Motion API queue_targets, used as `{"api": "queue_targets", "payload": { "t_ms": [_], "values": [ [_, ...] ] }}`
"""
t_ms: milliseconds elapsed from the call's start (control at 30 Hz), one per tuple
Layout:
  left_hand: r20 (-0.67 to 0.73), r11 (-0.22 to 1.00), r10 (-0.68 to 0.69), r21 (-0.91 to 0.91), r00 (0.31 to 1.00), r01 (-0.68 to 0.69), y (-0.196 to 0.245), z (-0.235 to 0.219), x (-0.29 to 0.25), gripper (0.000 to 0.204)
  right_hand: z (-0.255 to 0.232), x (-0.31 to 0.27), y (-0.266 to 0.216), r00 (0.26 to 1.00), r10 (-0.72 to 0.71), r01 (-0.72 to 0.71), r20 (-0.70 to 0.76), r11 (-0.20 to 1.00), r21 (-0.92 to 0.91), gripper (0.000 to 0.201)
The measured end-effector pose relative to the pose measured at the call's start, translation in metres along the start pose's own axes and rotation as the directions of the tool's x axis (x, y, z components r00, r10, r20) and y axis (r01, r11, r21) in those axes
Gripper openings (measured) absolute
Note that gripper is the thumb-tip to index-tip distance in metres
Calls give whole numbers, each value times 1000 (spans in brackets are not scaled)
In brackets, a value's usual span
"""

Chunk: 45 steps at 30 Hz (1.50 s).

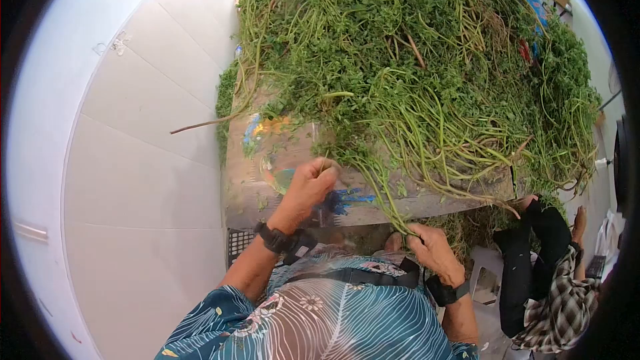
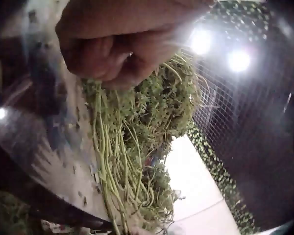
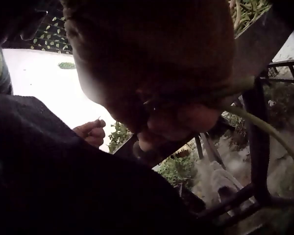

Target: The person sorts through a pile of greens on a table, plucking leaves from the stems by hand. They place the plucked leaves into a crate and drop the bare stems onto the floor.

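Observation:
Long green stems run from the leafy heap over the table's front edge into my right hand, which grips their ends. In the right wrist view my right hand is dark, with a stem sticking out past its curled fingers. My left hand is above the table, left of those stems, its fingers curled. A tiny plant bit shows at its fingertips in the right wrist view, where the left hand is small. The left wrist view has my left hand above the stems.
A white wall stands along the left. Loose leaf bits lie on the paint-marked tabletop. At the right a person in a checked shirt sits near a pale plastic stool. A black crate is under the table's left corner.

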<state>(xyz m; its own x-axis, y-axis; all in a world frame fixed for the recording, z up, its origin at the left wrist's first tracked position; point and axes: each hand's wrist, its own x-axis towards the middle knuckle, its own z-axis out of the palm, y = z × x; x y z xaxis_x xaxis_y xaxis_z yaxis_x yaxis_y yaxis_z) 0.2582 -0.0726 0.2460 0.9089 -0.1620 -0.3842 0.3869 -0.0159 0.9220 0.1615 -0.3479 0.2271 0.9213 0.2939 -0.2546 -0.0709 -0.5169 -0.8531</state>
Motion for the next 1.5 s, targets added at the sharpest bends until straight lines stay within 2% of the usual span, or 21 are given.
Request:
{"api": "queue_targets", "payload": {
  "t_ms": [100,200,300,367,400,500,600,700,800,833,900,1100,1200,1300,1400,1500],
  "values": [
    [14,949,177,262,984,-175,14,8,7,15,-1,-2,5,999,-36,37,9,998,-46,29],
    [126,849,284,427,950,-311,13,17,21,18,-2,-6,7,1000,-10,10,-8,999,-40,30],
    [205,762,324,522,923,-384,5,24,33,16,0,-8,10,1000,7,-7,-15,1000,-16,30],
    [222,688,269,637,937,-348,4,26,39,18,2,-7,14,1000,-16,16,-25,1000,-7,28],
    [227,645,241,689,944,-330,2,28,41,19,3,-7,16,999,-36,36,-34,999,-7,27],
    [305,399,376,799,875,-450,-7,26,45,20,1,-6,12,994,-56,58,-96,998,14,25],
    [300,425,320,803,899,-419,1,31,38,21,1,-3,12,990,-73,77,-120,997,30,25],
    [366,368,373,785,853,-498,-2,34,36,22,0,1,11,994,-66,67,-90,998,4,26],
    [383,390,461,723,801,-570,-9,39,38,21,1,2,13,994,-69,67,-89,998,-16,26],
    [379,376,392,766,838,-522,-8,41,37,21,1,2,15,993,-74,72,-97,997,-20,26],
    [364,332,248,839,898,-431,-2,47,35,20,1,2,17,991,-87,88,-106,996,4,25],
    [484,138,277,835,830,-533,-3,45,41,16,-4,0,10,982,-101,97,-160,995,-31,23],
    [505,41,218,850,835,-525,1,44,42,14,-3,0,14,977,-116,112,-179,993,-35,22],
    [522,49,270,832,809,-553,2,42,39,11,-4,0,14,972,-123,119,-198,992,-33,22],
    [487,126,321,828,812,-546,1,32,39,10,-5,0,14,976,-118,112,-185,993,-46,21],
    [486,142,286,831,826,-538,4,30,36,9,-4,0,13,980,-114,107,-162,993,-55,21]
  ]
}}
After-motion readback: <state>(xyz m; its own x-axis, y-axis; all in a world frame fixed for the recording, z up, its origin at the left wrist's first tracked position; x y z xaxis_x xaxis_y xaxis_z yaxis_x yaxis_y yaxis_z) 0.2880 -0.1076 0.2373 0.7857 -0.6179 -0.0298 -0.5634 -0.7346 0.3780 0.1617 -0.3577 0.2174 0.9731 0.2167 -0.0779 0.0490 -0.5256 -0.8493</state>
